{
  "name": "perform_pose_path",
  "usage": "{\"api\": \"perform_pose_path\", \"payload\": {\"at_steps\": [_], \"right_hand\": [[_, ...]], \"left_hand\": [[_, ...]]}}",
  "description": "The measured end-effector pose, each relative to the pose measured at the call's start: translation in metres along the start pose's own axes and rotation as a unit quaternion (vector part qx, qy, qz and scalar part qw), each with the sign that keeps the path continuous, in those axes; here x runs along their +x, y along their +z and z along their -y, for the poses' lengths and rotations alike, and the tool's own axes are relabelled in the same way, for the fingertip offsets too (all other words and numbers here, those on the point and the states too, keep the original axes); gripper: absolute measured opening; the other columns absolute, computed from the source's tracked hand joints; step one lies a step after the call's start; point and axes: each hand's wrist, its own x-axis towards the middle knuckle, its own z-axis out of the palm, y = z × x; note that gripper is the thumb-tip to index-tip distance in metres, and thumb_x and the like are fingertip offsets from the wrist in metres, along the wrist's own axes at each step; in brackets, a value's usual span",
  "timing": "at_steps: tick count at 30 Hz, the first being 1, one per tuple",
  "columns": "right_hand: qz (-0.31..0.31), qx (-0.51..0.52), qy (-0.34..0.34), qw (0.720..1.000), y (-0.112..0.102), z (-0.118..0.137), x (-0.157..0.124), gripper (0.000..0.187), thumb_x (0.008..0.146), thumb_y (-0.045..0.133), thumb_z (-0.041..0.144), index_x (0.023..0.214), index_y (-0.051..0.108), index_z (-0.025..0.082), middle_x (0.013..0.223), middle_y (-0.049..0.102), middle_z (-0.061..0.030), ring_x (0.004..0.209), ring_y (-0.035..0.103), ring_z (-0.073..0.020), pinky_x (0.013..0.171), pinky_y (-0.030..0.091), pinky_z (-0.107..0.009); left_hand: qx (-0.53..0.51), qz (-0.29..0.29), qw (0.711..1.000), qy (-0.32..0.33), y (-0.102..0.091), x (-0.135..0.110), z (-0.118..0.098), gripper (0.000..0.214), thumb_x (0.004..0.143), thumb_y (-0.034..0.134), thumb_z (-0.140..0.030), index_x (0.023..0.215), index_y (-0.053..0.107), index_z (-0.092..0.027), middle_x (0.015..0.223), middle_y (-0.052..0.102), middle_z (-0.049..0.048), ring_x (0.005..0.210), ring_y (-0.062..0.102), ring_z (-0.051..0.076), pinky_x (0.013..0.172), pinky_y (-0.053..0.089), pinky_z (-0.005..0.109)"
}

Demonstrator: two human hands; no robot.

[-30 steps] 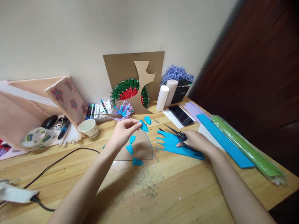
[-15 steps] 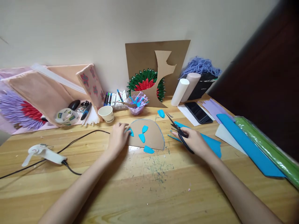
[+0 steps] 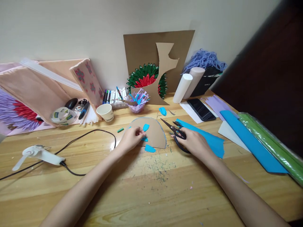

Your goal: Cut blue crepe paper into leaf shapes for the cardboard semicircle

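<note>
My left hand (image 3: 133,138) rests over the left part of a half-round cardboard piece (image 3: 155,132). Its fingers are pinched on a small blue petal-shaped piece (image 3: 145,139), which they partly cover. Another blue petal (image 3: 146,127) lies just above the fingertips, and a third blue petal (image 3: 150,148) overlaps the cardboard's lower edge. In my right hand (image 3: 193,142) are black scissors (image 3: 177,132), blades parted and pointing up-left. Beneath that hand lies a larger blue sheet (image 3: 213,142). More blue petals (image 3: 163,111) sit beyond the cardboard.
A white glue gun (image 3: 44,154) with a black cord lies left. Behind stand a paper cup (image 3: 105,112), a purple bowl of scraps (image 3: 137,107), markers (image 3: 115,96) and leaning cardboard (image 3: 139,47). To the right are a phone (image 3: 201,109), white rolls (image 3: 182,89) and a green roll (image 3: 267,142).
My left hand has moved right from the cardboard's left edge to the middle petal, uncovering a small green piece. The scissors have turned and shifted slightly left, and the view has tilted down a little.
</note>
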Motion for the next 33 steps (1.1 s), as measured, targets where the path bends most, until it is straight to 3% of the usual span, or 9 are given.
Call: {"api": "perform_pose_path", "payload": {"at_steps": [4, 8, 13, 16, 18, 20, 24, 29, 33], "right_hand": [[-0.002, 0.022, -0.006, 1.0, 0.004, 0.001, 0.0, 0.026, 0.076, 0.054, 0.047, 0.074, 0.056, 0.022, 0.072, 0.066, -0.0046, 0.065, 0.06, -0.0216, 0.051, 0.033, -0.025], [0.007, 0.079, -0.038, 0.996, 0.005, 0.006, -0.003, 0.029, 0.077, 0.054, 0.049, 0.068, 0.051, 0.022, 0.066, 0.063, -0.0021, 0.06, 0.057, -0.0191, 0.05, 0.032, -0.025], [0.006, 0.074, -0.07, 0.995, 0.01, 0.006, -0.006, 0.025, 0.077, 0.057, 0.044, 0.068, 0.05, 0.021, 0.065, 0.061, -0.0011, 0.059, 0.056, -0.0182, 0.051, 0.033, -0.025], [0.005, 0.136, -0.07, 0.988, 0.014, 0.008, -0.006, 0.02, 0.074, 0.062, 0.038, 0.072, 0.054, 0.02, 0.072, 0.064, -0.0021, 0.066, 0.058, -0.0196, 0.057, 0.039, -0.028], [0.029, 0.273, -0.078, 0.958, 0.016, 0.013, -0.009, 0.017, 0.073, 0.064, 0.034, 0.08, 0.058, 0.02, 0.08, 0.065, -0.003, 0.075, 0.061, -0.0198, 0.066, 0.044, -0.029], [0.077, 0.424, -0.088, 0.898, 0.018, 0.021, -0.013, 0.021, 0.071, 0.067, 0.032, 0.085, 0.059, 0.019, 0.088, 0.067, -0.0046, 0.081, 0.062, -0.0193, 0.073, 0.047, -0.031], [0.133, 0.587, -0.1, 0.792, 0.023, 0.036, -0.022, 0.025, 0.065, 0.075, 0.029, 0.077, 0.056, 0.018, 0.093, 0.067, -0.0071, 0.08, 0.062, -0.0177, 0.074, 0.049, -0.03], [0.152, 0.633, -0.095, 0.753, 0.028, 0.039, -0.025, 0.027, 0.061, 0.079, 0.027, 0.069, 0.054, 0.018, 0.075, 0.065, -0.0021, 0.072, 0.061, -0.0153, 0.069, 0.047, -0.028], [0.119, 0.636, -0.026, 0.762, 0.026, 0.041, -0.022, 0.03, 0.057, 0.081, 0.028, 0.066, 0.055, 0.017, 0.066, 0.058, 0.0022, 0.063, 0.056, -0.0115, 0.063, 0.045, -0.024]], "left_hand": [[0.025, -0.013, 0.998, 0.052, -0.005, -0.009, -0.009, 0.015, 0.077, 0.061, -0.03, 0.085, 0.06, -0.017, 0.086, 0.063, 0.0054, 0.078, 0.055, 0.018, 0.07, 0.042, 0.031], [0.081, 0.094, 0.982, 0.144, 0.0, -0.019, -0.02, 0.021, 0.073, 0.069, -0.028, 0.09, 0.063, -0.019, 0.094, 0.061, 0.0062, 0.092, 0.051, 0.022, 0.08, 0.04, 0.034], [0.109, 0.14, 0.975, 0.137, 0.01, -0.024, -0.022, 0.005, 0.077, 0.064, -0.021, 0.08, 0.061, -0.018, 0.087, 0.06, 0.0056, 0.087, 0.05, 0.021, 0.076, 0.039, 0.033], [-0.009, 0.147, 0.986, 0.077, 0.013, -0.024, -0.021, 0.01, 0.078, 0.062, -0.026, 0.08, 0.058, -0.017, 0.081, 0.059, 0.0035, 0.077, 0.051, 0.017, 0.069, 0.039, 0.03], [-0.15, 0.18, 0.972, 0.013, 0.015, -0.022, -0.022, 0.02, 0.076, 0.064, -0.031, 0.085, 0.054, -0.016, 0.073, 0.057, 0.0007, 0.067, 0.05, 0.013, 0.062, 0.037, 0.026], [-0.264, 0.215, 0.94, -0.033, 0.017, -0.022, -0.023, 0.031, 0.072, 0.069, -0.034, 0.09, 0.052, -0.015, 0.065, 0.053, -0.0033, 0.058, 0.046, 0.009, 0.057, 0.035, 0.023], [-0.369, 0.261, 0.89, -0.05, 0.02, -0.022, -0.027, 0.04, 0.069, 0.073, -0.039, 0.093, 0.053, -0.014, 0.064, 0.053, -0.0036, 0.057, 0.043, 0.007, 0.056, 0.031, 0.021], [-0.415, 0.293, 0.859, -0.057, 0.022, -0.023, -0.028, 0.048, 0.069, 0.071, -0.047, 0.098, 0.059, -0.011, 0.065, 0.053, -0.0015, 0.058, 0.043, 0.007, 0.055, 0.03, 0.02], [-0.34, 0.228, 0.911, -0.045, 0.022, -0.022, -0.024, 0.043, 0.08, 0.058, -0.046, 0.106, 0.056, -0.012, 0.076, 0.06, 0.0039, 0.065, 0.052, 0.011, 0.06, 0.038, 0.023]]}}
